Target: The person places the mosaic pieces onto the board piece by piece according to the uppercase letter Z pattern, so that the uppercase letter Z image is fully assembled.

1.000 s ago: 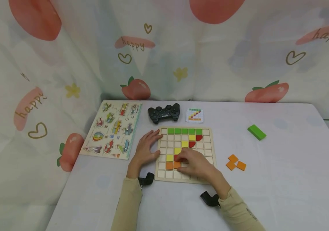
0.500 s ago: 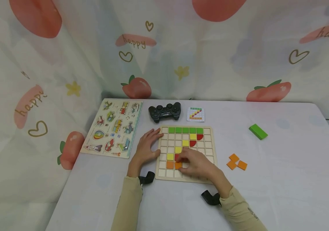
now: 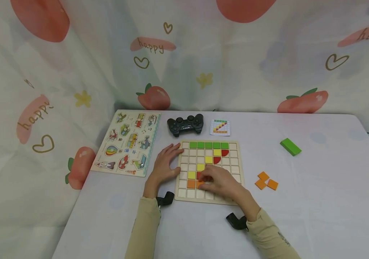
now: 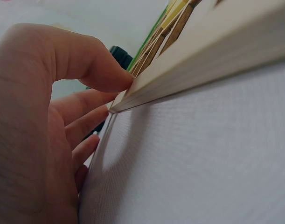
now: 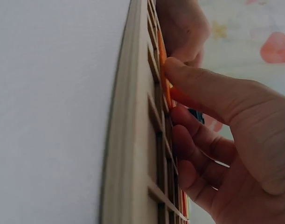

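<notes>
A wooden grid board [image 3: 241,169] lies in front of the person, with green, yellow, red and orange pieces in its cells. The left hand [image 3: 164,166] rests along the board's left side, fingers spread, thumb [image 4: 115,83] touching the edge in the left wrist view. Over the lower left cells, the right hand [image 3: 221,182] pinches an orange square tile [image 3: 199,182] between thumb and index finger, partly covering it. In the right wrist view that tile [image 5: 163,58] lies against the grid under the thumb. Another orange tile [image 3: 191,184] sits just left of it.
Three loose orange tiles [image 3: 263,176] lie right of the board, with a green block [image 3: 290,146] farther back. Behind the board are a pattern card [image 3: 220,127] and a black game controller [image 3: 185,125]. A picture puzzle board [image 3: 124,144] lies at the left.
The right thumb has edged slightly up over the orange tile, covering more of it. The left hand stays at the board's edge. The head view has shifted a little.
</notes>
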Available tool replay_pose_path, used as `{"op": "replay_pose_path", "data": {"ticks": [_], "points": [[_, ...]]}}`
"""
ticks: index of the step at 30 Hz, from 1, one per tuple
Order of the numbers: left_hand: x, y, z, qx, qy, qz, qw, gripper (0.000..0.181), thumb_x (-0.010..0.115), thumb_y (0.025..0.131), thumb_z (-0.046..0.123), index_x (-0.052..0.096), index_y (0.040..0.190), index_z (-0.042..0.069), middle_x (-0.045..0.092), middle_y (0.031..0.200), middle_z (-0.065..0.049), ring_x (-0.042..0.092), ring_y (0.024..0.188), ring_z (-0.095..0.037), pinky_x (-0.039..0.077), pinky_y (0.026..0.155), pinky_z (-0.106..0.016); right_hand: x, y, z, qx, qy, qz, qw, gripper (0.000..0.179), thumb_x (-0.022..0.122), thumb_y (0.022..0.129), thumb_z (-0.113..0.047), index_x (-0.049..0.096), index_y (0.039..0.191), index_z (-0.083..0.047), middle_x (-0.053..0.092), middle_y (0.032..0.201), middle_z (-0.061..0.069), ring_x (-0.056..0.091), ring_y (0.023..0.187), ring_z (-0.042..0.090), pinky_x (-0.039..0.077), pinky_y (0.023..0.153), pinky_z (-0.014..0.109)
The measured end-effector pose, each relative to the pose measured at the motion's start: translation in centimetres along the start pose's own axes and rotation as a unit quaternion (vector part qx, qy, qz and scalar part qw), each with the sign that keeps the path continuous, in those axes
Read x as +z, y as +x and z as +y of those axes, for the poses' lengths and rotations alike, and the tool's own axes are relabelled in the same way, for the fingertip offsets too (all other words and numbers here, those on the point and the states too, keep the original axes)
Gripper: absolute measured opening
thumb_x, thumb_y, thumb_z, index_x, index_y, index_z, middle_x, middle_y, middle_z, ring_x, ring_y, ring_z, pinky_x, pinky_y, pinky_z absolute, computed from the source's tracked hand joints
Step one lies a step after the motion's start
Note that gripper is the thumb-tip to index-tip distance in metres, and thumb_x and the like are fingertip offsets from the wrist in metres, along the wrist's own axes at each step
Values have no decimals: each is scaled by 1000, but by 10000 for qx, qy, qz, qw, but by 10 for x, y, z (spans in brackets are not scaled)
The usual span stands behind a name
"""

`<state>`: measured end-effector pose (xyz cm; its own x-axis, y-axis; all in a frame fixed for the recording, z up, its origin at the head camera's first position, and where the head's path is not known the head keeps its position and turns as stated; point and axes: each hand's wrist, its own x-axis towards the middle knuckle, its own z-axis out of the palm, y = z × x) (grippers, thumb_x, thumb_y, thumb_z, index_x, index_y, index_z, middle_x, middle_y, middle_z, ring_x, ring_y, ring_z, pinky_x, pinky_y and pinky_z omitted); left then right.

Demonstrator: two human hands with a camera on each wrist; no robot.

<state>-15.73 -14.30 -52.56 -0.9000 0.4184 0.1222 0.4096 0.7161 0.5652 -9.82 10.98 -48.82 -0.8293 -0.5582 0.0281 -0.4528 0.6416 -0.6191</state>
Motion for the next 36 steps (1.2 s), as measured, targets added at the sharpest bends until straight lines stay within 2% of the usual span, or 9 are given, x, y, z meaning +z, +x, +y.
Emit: {"op": "replay_pose_path", "data": {"ticks": [5, 9, 12, 20, 23, 28, 33, 36], "points": [[0, 0, 0, 5, -15, 9, 10000, 72, 60, 70, 28, 55, 141, 17, 36, 157, 1, 24, 147, -24, 18, 119, -49, -14, -4, 7, 195, 242, 203, 9993, 17, 78, 83, -27, 73, 94, -16, 59, 84, -10, 53, 76, 9, 49, 68, 26], [2, 1, -1, -29, 46, -30, 10000, 72, 60, 71, 28, 54, 141, 18, 36, 158, 3, 24, 147, -23, 17, 119, -48, -35, -14, 21, 376, 352, 537, 9972, 19, 77, 84, -20, 72, 99, -9, 63, 87, -6, 57, 80, 12, 52, 71, 30], [2, 1, -1, -51, 75, -39, 10000, 71, 61, 71, 27, 55, 141, 19, 36, 158, 3, 23, 147, -23, 17, 119, -48, -52, -24, 35, 585, 473, 631, 9952, 23, 76, 84, -15, 71, 103, -4, 66, 92, -1, 59, 84, 17, 53, 75, 35], [2, 1, -1, -35, 58, -6, 10000, 71, 61, 71, 27, 55, 141, 19, 36, 158, 3, 24, 147, -23, 18, 119, -48, -93, -55, 66, 1584, 518, 396, 9852, 42, 76, 83, -9, 62, 121, 2, 64, 108, 14, 59, 98, 31, 52, 87, 48], [2, 1, -1, -17, 63, 10, 10000, 71, 61, 71, 27, 55, 141, 19, 36, 157, 3, 24, 147, -23, 18, 119, -48, -103, -66, 74, 1986, 450, 222, 9788, 45, 77, 81, -10, 61, 121, 2, 62, 109, 17, 58, 99, 34, 52, 85, 49], [2, 2, -1, 18, 18, 28, 10000, 71, 61, 70, 27, 55, 140, 18, 37, 157, 2, 24, 147, -23, 18, 119, -49, -110, -77, 84, 2265, 353, 27, 9734, 45, 80, 78, -13, 61, 115, 3, 60, 102, 17, 57, 93, 32, 52, 77, 42], [1, 1, -1, 27, 64, 21, 10000, 71, 62, 70, 27, 55, 140, 18, 37, 157, 2, 25, 147, -23, 19, 118, -49, -105, -75, 91, 2402, 80, 363, 9700, 39, 76, 83, -20, 62, 112, 2, 60, 100, 15, 57, 90, 29, 50, 75, 39], [1, 1, -1, 16, 103, 1, 9999, 71, 62, 70, 27, 55, 140, 18, 37, 157, 2, 24, 147, -23, 19, 118, -49, -102, -73, 92, 2502, -56, 480, 9670, 41, 77, 82, -21, 62, 111, 3, 61, 97, 15, 57, 87, 29, 50, 71, 37]]}}
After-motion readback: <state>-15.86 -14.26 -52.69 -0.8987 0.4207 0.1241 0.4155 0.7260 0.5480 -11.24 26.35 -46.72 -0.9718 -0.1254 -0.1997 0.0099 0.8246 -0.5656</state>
